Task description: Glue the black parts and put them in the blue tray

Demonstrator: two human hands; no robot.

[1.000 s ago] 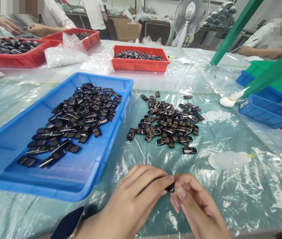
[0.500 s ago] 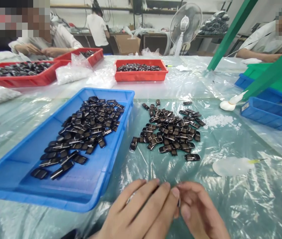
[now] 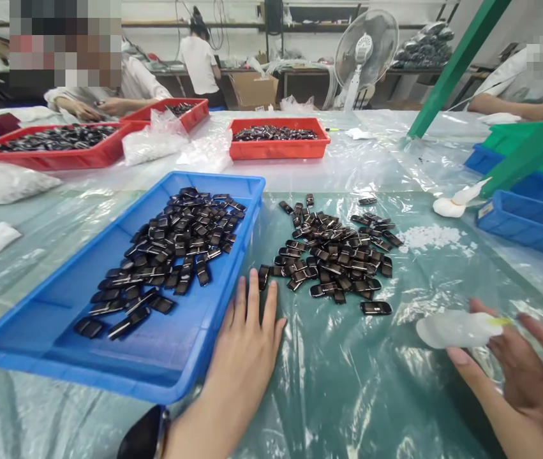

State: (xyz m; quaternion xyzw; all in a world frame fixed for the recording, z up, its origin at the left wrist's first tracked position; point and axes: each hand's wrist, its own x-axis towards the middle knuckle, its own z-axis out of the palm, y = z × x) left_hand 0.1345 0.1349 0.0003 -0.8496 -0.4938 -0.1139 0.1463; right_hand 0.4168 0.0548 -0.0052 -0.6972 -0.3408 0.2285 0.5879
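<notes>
Loose black parts and a squeeze bottle on the plastic-covered table.
The glossy black parts [image 3: 333, 258], small and oblong with silvery edges, lay heaped flat just right of the blue tray [image 3: 60, 357]. The translucent white bottle [image 3: 453, 328] lay on its side, its yellow nozzle pointing right, against the right hand [image 3: 524, 389].

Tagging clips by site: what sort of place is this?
Likely a small-parts assembly or sorting workshop: trays such as the blue tray full of identical black parts, a plastic-covered table, and other workers at similar red trays.
</notes>
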